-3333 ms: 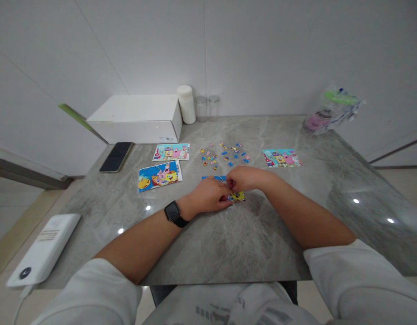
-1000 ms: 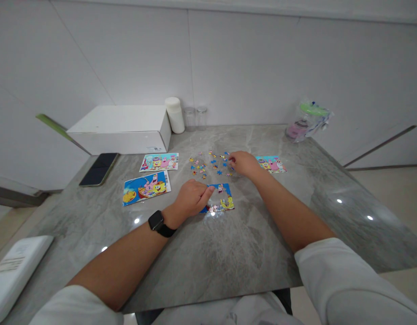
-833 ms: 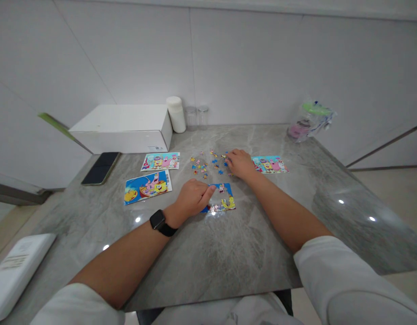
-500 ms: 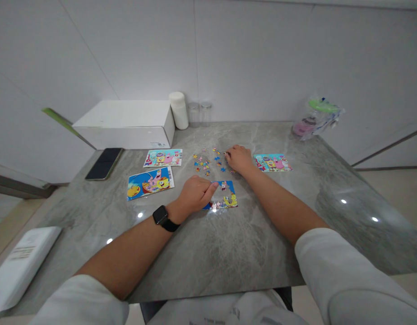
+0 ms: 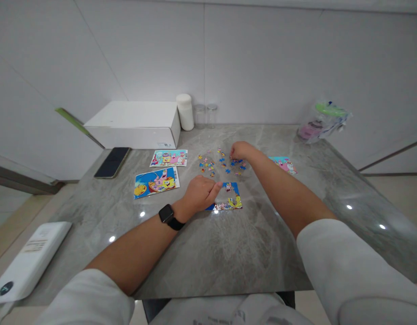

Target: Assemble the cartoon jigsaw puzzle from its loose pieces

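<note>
A partly assembled jigsaw puzzle (image 5: 236, 202) lies flat before me, its border showing a yellow and pink cartoon picture on blue. Over its left part rests my left hand (image 5: 202, 193), fingers curled and thumb along the upper edge; the fingertips are hidden. Beyond the puzzle is a scatter of loose puzzle pieces (image 5: 211, 165). At the right side of that scatter my right hand (image 5: 241, 150) points down with its fingers pinched together; what is between the fingertips is too small to make out. Blue pieces (image 5: 238, 164) lie just below this hand.
Two picture cards, one light blue (image 5: 169, 158) and one dark blue (image 5: 156, 183), lie left. My right forearm partly covers another card (image 5: 287, 164). Around them are a phone (image 5: 113, 163), white box (image 5: 132, 122), white bottle (image 5: 185, 113), glass jars (image 5: 211, 116), bagged item (image 5: 322, 123) and white device (image 5: 32, 257).
The view has shifted slightly. My right hand has lifted back a little, uncovering blue pieces, and its forearm now hides part of the right card. My left hand stays on the puzzle.
</note>
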`<move>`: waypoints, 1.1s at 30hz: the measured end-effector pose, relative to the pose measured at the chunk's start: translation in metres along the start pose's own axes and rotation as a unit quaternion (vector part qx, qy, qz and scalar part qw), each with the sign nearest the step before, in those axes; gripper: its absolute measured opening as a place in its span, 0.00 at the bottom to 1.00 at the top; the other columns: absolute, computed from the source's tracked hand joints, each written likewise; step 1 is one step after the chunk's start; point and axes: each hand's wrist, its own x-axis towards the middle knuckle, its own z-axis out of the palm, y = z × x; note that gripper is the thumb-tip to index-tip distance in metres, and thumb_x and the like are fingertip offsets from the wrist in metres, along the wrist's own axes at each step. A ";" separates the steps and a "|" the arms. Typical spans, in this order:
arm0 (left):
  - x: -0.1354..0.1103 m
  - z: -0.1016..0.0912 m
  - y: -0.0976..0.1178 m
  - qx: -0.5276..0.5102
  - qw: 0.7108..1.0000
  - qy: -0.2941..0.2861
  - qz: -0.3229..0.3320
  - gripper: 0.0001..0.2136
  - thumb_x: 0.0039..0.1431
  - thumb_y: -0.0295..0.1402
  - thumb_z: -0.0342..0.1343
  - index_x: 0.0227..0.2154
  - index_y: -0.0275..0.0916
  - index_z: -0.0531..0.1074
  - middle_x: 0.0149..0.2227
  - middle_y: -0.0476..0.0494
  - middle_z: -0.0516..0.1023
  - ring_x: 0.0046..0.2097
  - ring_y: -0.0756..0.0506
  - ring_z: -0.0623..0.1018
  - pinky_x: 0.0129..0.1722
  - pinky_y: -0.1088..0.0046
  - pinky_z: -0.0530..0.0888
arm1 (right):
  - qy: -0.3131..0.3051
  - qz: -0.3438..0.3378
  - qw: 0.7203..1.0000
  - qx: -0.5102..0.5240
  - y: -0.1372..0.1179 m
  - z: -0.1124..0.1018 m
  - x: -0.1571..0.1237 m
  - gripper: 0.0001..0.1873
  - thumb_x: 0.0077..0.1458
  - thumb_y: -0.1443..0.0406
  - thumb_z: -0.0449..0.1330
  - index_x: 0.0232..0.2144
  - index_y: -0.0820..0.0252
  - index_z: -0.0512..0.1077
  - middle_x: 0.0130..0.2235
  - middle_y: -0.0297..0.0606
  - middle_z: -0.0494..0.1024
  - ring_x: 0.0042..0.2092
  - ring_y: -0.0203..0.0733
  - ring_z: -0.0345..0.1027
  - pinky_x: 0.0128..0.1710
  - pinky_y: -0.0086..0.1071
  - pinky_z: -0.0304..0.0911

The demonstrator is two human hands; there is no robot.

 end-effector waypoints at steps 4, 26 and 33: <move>0.001 -0.001 0.000 -0.018 1.000 0.006 -0.010 0.28 0.77 0.43 0.36 0.20 0.40 0.65 0.21 0.46 0.70 0.26 0.47 0.68 0.36 0.65 0.61 | -0.004 0.029 0.999 0.029 0.005 -0.013 -0.009 0.10 0.57 0.64 0.66 0.40 0.62 0.84 0.40 0.44 0.86 0.40 0.43 0.77 0.42 0.29 0.68; 0.009 0.003 0.010 -0.349 0.920 0.105 -0.141 0.15 0.65 0.45 0.56 0.30 0.39 0.69 0.28 0.51 0.69 0.31 0.50 0.67 0.33 0.73 0.65 | 0.008 -0.195 0.936 0.294 -0.067 -0.039 -0.148 0.17 0.55 0.72 0.61 0.47 0.57 0.76 0.40 0.35 0.82 0.40 0.38 0.75 0.43 0.32 0.68; 0.011 -0.004 0.022 -0.454 0.864 0.104 -0.192 0.19 0.63 0.52 0.58 0.31 0.38 0.73 0.31 0.46 0.77 0.34 0.48 0.73 0.35 0.71 0.71 | 0.085 -0.073 0.852 0.512 -0.069 -0.009 -0.165 0.12 0.62 0.55 0.58 0.41 0.55 0.70 0.39 0.35 0.80 0.39 0.39 0.74 0.43 0.34 0.69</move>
